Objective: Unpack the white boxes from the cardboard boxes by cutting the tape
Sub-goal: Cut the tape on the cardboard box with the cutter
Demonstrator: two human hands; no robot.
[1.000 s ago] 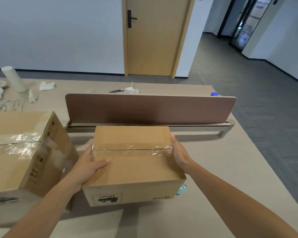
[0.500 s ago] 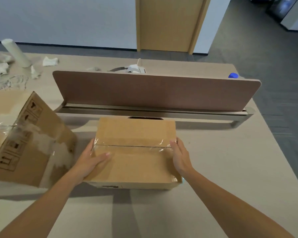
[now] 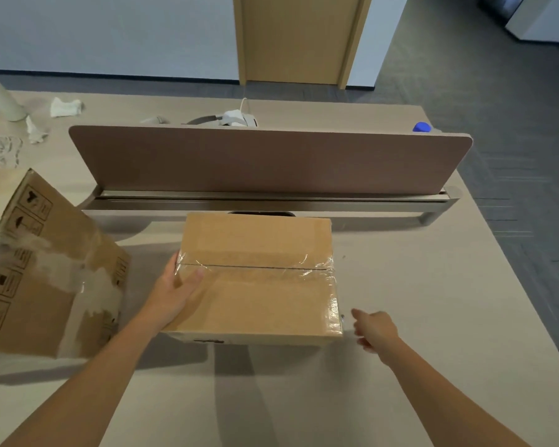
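Cardboard box sits mid-table, near me, just in front of the divider. Clear tape over its top seam looks uncut, flaps closed, nothing unpacked yet. My left hand grips its left edge, thumb on top. My right hand is off it, just right of the near corner, fingers loose, holding nothing. No cutter in sight. Bigger box on the left, tape torn, inside hidden.

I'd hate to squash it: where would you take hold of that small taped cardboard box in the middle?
By its two short ends, one of the hands from each side. The small cardboard box lies flat with the taped seam across its top, and both ends stand free. The left hand grips the left end.
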